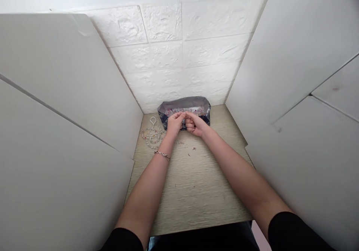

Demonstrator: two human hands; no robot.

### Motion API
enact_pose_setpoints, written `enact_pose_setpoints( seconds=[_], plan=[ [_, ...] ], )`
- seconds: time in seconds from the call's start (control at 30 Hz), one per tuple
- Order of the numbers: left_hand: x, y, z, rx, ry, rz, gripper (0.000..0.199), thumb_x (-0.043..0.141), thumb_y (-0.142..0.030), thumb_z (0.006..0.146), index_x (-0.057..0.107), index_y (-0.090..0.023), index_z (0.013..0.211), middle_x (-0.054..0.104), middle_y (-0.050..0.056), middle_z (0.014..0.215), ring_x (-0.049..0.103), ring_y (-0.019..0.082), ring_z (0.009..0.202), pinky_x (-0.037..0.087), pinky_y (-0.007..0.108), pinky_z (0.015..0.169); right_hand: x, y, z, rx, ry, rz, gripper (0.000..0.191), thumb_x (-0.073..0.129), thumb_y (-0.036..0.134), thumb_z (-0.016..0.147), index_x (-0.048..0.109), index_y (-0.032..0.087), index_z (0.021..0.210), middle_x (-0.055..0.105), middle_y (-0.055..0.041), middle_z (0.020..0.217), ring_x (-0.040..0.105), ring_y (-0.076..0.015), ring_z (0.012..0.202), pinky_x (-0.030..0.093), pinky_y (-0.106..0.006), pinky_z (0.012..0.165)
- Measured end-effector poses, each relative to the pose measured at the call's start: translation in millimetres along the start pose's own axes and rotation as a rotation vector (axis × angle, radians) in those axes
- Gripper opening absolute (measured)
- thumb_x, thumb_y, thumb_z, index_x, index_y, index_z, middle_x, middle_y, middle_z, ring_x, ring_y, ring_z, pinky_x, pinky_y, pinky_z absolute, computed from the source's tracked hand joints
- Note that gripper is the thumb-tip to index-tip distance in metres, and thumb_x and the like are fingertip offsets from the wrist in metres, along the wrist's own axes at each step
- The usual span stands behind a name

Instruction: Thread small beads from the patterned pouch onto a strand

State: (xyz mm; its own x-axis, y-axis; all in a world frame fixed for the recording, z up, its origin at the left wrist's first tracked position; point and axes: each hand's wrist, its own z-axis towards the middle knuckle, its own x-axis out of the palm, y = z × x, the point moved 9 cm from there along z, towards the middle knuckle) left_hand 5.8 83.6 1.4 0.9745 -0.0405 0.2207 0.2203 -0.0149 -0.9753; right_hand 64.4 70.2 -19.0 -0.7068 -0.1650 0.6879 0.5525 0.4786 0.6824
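My left hand (175,124) and my right hand (195,124) meet fingertip to fingertip at the front edge of a dark blue bag (207,118). Both are closed in a pinch; whatever lies between the fingers is too small to make out. Inside the bag, which has a grey lining, are many small pink and clear beads (198,111). Strings of pale beads (151,136) lie coiled on the table left of my left hand, with a white loop (153,120) at their top. A chain bracelet (162,154) circles my left wrist.
The pale wood-grain table (193,198) runs back to a white brick-pattern wall (165,56). Tall white panels stand at the left (70,94) and right (286,68). A few tiny brown bits (194,148) lie on the table in front of the bag.
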Motion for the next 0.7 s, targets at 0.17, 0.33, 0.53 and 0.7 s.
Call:
enact_pose_setpoints(
  seconds=[0.17, 0.33, 0.53, 0.7],
  plan=[
    [1.8, -3.0, -0.9, 0.011, 0.021, -0.023, 0.020, 0.059, -0.030, 0.064, 0.053, -0.013, 0.074, 0.030, -0.010, 0.038, 0.018, 0.000, 0.028, 0.012, 0.017, 0.031, -2.0, 5.0, 2.4, -0.116, -0.006, 0.025, 0.023, 0.048, 0.029, 0.079, 0.035, 0.018, 0.064, 0.020, 0.0109, 0.038, 0.011, -0.0018, 0.028, 0.008, -0.012, 0.027],
    [2.6, -7.0, -2.7, 0.047, 0.010, -0.038, 0.023, 0.060, -0.030, 0.065, 0.046, -0.016, 0.077, 0.028, -0.011, 0.040, 0.020, 0.000, 0.028, 0.013, 0.016, 0.031, -0.7, 6.3, 1.5, -0.122, -0.001, 0.066, 0.023, 0.047, 0.025, 0.080, 0.034, 0.017, 0.063, 0.020, 0.0107, 0.038, 0.012, -0.0017, 0.028, 0.010, -0.012, 0.027],
    [3.1, -2.7, -0.4, 0.001, 0.043, -0.079, 0.023, 0.055, -0.034, 0.067, 0.039, -0.018, 0.074, 0.034, -0.010, 0.048, 0.022, 0.000, 0.029, 0.013, 0.016, 0.032, -2.3, 7.6, 1.0, -0.107, -0.016, 0.128, 0.019, 0.045, 0.024, 0.081, 0.039, 0.016, 0.064, 0.019, 0.0104, 0.038, 0.012, -0.0018, 0.029, 0.011, -0.012, 0.026],
    [3.6, 3.4, 0.6, -0.090, 0.091, -0.248, 0.015, 0.033, -0.032, 0.075, 0.037, -0.019, 0.072, 0.037, -0.006, 0.052, 0.023, 0.002, 0.030, 0.013, 0.016, 0.032, -2.2, 4.9, 0.6, -0.072, -0.016, 0.144, 0.017, 0.038, 0.025, 0.085, 0.047, 0.016, 0.074, 0.020, 0.0101, 0.037, 0.012, -0.0024, 0.028, 0.011, -0.013, 0.027]
  ],
)
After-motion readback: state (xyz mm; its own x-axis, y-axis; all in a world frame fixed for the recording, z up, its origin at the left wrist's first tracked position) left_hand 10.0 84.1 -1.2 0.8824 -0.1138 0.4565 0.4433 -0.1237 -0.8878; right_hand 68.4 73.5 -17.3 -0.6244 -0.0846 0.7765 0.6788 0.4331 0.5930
